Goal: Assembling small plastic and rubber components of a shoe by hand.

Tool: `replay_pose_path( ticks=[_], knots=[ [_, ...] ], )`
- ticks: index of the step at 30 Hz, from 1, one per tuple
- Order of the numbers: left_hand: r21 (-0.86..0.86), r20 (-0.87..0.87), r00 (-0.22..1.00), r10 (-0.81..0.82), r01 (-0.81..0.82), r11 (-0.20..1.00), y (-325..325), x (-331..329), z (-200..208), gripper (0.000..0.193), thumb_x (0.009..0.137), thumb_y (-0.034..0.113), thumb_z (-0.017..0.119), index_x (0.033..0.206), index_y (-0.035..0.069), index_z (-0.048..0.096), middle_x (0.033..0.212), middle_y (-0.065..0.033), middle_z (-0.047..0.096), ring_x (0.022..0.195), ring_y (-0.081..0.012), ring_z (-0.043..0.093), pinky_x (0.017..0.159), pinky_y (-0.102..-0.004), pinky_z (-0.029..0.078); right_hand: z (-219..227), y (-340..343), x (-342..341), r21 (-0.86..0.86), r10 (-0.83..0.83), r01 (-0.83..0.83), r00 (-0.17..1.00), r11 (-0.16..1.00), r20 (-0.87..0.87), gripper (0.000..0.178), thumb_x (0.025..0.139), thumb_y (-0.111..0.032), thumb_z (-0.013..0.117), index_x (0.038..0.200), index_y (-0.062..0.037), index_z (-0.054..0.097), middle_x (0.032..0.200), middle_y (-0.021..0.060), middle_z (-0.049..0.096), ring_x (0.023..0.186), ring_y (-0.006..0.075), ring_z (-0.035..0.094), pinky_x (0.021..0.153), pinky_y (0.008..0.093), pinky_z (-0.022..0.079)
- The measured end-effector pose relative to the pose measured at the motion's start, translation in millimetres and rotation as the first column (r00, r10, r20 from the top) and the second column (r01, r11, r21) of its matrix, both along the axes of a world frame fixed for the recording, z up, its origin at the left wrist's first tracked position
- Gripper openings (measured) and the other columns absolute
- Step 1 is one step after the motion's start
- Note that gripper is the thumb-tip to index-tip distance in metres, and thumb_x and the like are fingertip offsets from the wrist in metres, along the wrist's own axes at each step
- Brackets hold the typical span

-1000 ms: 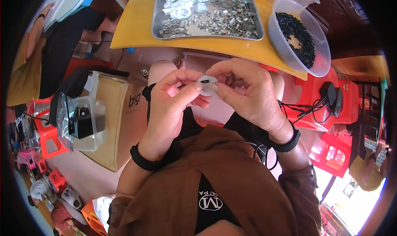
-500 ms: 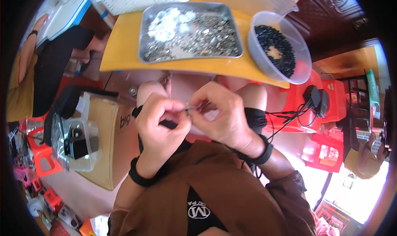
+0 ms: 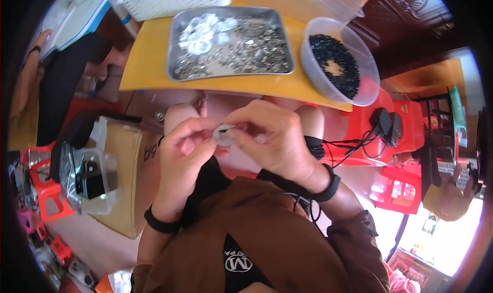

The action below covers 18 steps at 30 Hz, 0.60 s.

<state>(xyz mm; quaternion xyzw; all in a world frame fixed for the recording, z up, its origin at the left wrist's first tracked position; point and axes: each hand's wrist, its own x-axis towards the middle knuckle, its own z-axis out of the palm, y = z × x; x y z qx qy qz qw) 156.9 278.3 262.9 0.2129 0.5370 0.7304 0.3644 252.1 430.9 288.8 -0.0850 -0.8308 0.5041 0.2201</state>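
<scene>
Between my hands, above my lap, is a small round whitish translucent piece (image 3: 224, 135) with a dark spot in it. My left hand (image 3: 181, 152) pinches its left side with thumb and fingers. My right hand (image 3: 275, 139) grips the other side, the fingertips partly covering it. Ahead on the yellow table (image 3: 144, 57) sits a metal tray (image 3: 170, 46). White translucent round pieces (image 3: 199, 39) are heaped at its far left, and many small metallic bits (image 3: 262, 49) are spread over the rest. A clear plastic bowl (image 3: 371, 67) at the right holds small black pieces (image 3: 346, 62).
Behind the tray stands a white perforated basket (image 3: 174, 4). A cardboard box (image 3: 120, 175) and a clear tub (image 3: 105, 200) are at my left. Red stools (image 3: 403, 190) and black cables (image 3: 354, 148) lie to the right. Another person's arm (image 3: 31, 69) shows at far left.
The small round piece has turned and now shows its whitish face between my fingers. My left hand has opened out somewhat and shifted left; the whole view has moved slightly.
</scene>
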Motion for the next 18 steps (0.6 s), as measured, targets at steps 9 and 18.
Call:
replay_pose_path(
  ticks=[9,18],
  knots=[
    [0.056,0.041,0.999,-0.001,-0.001,0.998,-1,-2,-11,0.018,0.085,-0.005,0.058,0.103,-0.004,0.059,0.098,-0.0094,0.062,0.085,-0.0123,0.062,0.07,-0.0257,0.055,-6,-1,4,-0.433,0.121,-0.009,0.965,0.901,0.232,0.018,0.081,-0.003,0.067,0.099,-0.001,0.067,0.085,0.0085,0.063,0.069,0.0118,0.061,0.062,0.0235,0.05],
    [-0.009,-0.243,0.964,0.112,-0.118,0.993,8,-4,-10,0.013,0.077,-0.011,0.061,0.086,-0.003,0.057,0.088,-0.0043,0.058,0.07,-0.0056,0.059,0.06,-0.0183,0.05,1,-2,-3,0.047,0.069,-0.076,0.989,0.996,0.134,0.014,0.078,0.0,0.066,0.091,-0.0017,0.066,0.079,0.0102,0.061,0.066,0.0196,0.062,0.059,0.0275,0.05]
  ],
)
